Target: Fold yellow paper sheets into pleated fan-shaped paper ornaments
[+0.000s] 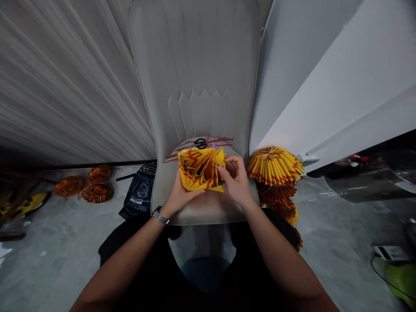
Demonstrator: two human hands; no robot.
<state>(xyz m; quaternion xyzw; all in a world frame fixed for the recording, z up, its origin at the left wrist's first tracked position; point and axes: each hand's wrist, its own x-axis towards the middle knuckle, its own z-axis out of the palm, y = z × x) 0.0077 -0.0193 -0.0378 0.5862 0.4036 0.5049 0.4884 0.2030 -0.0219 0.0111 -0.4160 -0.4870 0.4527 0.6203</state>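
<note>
The person holds the yellow pleated paper fan (199, 169) over the seat of the grey chair (198, 56). The left hand (182, 193) is closed around its left side and lower edge; the right hand (238, 182) has thumb and fingers closed on the pleats at its right edge. The step in hand appears to be handling the folds; any shift of grip calls for steady left-hand support and a light touch, so the pleats do not crease. Just beyond the fan lie black-handled scissors (200, 143) and red strips (221, 139), leaving little clearance. The seat's front edge is near both wrists. The pleated paper stack (273, 167) and white panel (312, 82) bound the right; the dark bag (138, 190) sits left. Upward seems the freest direction.
</note>
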